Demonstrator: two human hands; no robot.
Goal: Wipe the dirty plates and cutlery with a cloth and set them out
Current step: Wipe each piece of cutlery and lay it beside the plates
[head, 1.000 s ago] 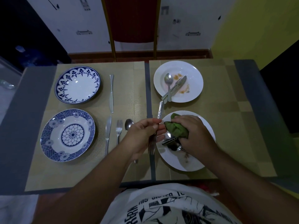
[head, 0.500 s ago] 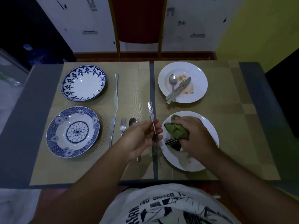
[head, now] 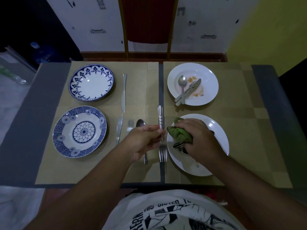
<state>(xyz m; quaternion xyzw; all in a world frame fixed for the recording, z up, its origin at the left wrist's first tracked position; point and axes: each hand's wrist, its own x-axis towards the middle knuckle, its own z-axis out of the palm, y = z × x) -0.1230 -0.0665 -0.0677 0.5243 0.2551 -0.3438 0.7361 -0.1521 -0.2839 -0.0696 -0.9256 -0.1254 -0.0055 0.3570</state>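
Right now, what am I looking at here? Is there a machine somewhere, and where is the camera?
No machine: these are a person's two bare hands, filmed by one camera worn on the head, looking down at a table. The left hand pinches a fork, tines toward the person. The right hand grips a green cloth over the near white plate. The far white plate carries food smears and used cutlery. On the left lie a far blue plate and a near blue plate, with knives, a second fork and a spoon beside them.
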